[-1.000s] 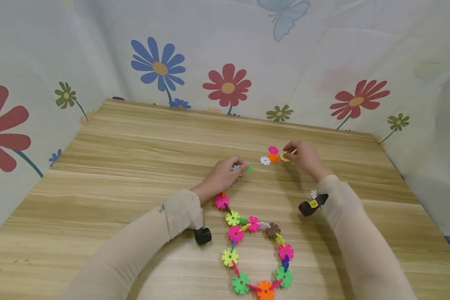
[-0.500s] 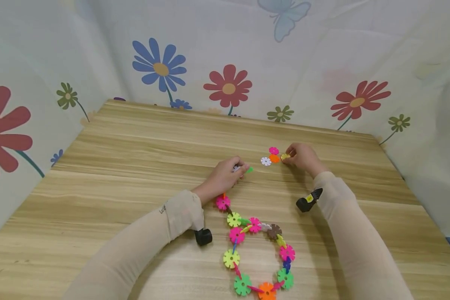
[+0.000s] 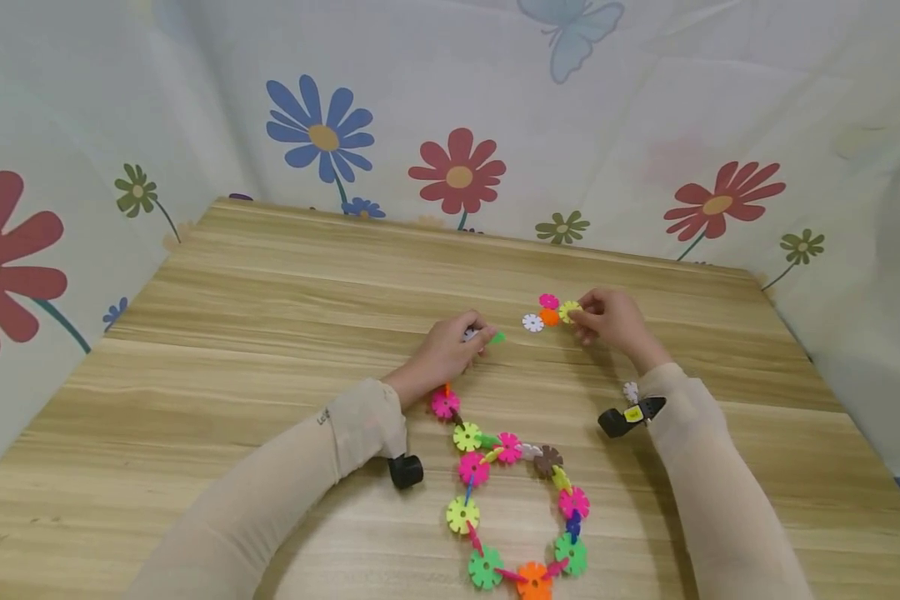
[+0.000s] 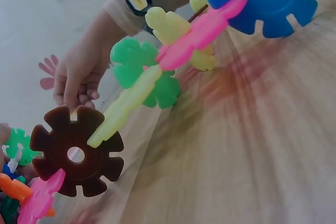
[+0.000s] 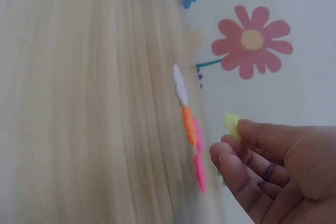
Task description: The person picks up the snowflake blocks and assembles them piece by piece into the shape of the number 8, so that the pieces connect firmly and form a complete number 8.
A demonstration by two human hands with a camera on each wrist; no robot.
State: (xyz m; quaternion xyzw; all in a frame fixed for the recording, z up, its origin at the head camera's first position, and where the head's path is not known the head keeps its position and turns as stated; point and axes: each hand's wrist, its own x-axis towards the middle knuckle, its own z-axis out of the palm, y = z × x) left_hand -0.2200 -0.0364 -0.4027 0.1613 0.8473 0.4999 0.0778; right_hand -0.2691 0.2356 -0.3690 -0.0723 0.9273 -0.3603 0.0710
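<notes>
My right hand pinches a yellow notched snowflake disc between thumb and fingers; the right wrist view shows this yellow disc at the fingertips. My left hand grips the far end of a chain of slotted-together discs, and a green disc pokes out past its fingers. From there the chain runs toward me past a pink disc into a loop, with an orange disc at the front. A brown disc hangs close to the left wrist camera. The left palm's contents are mostly hidden.
Loose discs lie beside the right fingertips: a pink disc, an orange disc and a white disc. Another white disc sits by the right wrist. A flower-printed cloth stands behind the wooden table.
My right fingers have closed on the yellow disc and tipped it up to face me, after reaching over it. The left hand and the chain have stayed in place.
</notes>
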